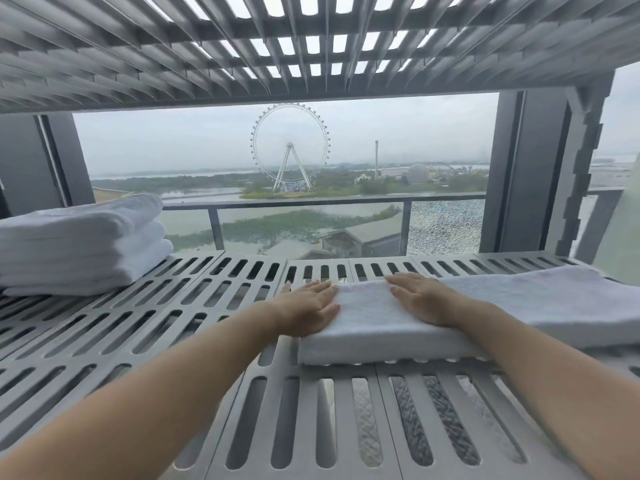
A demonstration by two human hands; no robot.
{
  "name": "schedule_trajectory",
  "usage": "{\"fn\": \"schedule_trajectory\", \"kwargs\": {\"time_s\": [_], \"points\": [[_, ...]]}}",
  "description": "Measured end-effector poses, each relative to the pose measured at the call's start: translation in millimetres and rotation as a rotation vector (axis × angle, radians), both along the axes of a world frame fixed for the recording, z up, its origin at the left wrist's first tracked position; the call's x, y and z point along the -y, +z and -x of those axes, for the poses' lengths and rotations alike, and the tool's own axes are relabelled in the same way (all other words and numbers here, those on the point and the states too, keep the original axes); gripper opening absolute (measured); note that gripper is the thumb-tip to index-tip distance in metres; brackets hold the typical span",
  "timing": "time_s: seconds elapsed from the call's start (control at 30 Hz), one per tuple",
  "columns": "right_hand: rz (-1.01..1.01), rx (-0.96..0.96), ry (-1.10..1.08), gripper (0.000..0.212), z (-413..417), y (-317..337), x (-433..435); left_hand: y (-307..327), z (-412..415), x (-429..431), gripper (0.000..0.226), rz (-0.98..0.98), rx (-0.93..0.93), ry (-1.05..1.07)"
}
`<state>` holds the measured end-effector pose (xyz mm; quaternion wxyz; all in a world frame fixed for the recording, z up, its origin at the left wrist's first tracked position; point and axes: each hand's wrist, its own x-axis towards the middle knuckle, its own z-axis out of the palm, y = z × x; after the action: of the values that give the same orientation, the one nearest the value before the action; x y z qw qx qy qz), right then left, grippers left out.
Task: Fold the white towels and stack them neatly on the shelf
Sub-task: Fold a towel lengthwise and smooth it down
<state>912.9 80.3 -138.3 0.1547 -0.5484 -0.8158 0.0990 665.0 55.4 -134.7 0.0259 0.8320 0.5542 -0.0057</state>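
White folded towel lies on the grey shelf, near you and a bit to the right. Your left hand lies flat on its left edge, fingers straight. Your right hand presses flat on its top. A stack of folded towels sits far left, well apart.

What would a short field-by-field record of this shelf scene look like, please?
left hand: flat, fingers straight, resting on the left end of the folded towel
right hand: flat on top of the same towel
folded towel: white, lying on the slatted shelf, front right
towel stack: folded white towels, back left of the shelf, apart from both hands
background: Ferris wheel beyond the window
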Motion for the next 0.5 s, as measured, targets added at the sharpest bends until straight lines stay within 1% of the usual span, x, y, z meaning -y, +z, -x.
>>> {"fn": "schedule_trajectory", "kwargs": {"time_s": [0.07,0.1,0.17,0.23,0.27,0.37,0.4,0.5], "points": [[-0.102,-0.231,-0.015,0.041,4.2,-0.8,2.2,10.2,-19.4,-1.5,0.054,-0.032,0.036,0.004],[-0.159,-0.3,-0.036,0.038,7.4,-0.4,3.6,13.2,-34.6,-0.8,0.053,-0.064,0.067,-0.012],[-0.214,-0.318,-0.057,0.037,10.8,0.0,3.2,13.5,-66.9,3.2,0.054,-0.133,0.126,-0.062],[-0.186,-0.259,-0.057,0.039,1.7,-1.5,-0.3,4.2,-89.5,6.2,0.055,-0.143,0.144,-0.107],[-0.141,-0.182,-0.07,0.042,-9.2,-2.3,-2.5,-2.2,-94.2,7.1,0.055,-0.126,0.12,-0.12],[0.008,0.168,-0.163,0.051,-61.2,-4.7,-6.6,-12.7,-87.0,8.2,0.054,-0.083,0.054,-0.138],[0.046,0.221,-0.199,0.053,-80.1,-5.0,-6.7,-12.5,-84.1,8.3,0.054,-0.074,0.035,-0.139],[0.093,0.237,-0.225,0.056,-117.8,-4.6,-5.7,-4.3,-89.4,5.0,0.055,-0.007,0.001,-0.121]]}}
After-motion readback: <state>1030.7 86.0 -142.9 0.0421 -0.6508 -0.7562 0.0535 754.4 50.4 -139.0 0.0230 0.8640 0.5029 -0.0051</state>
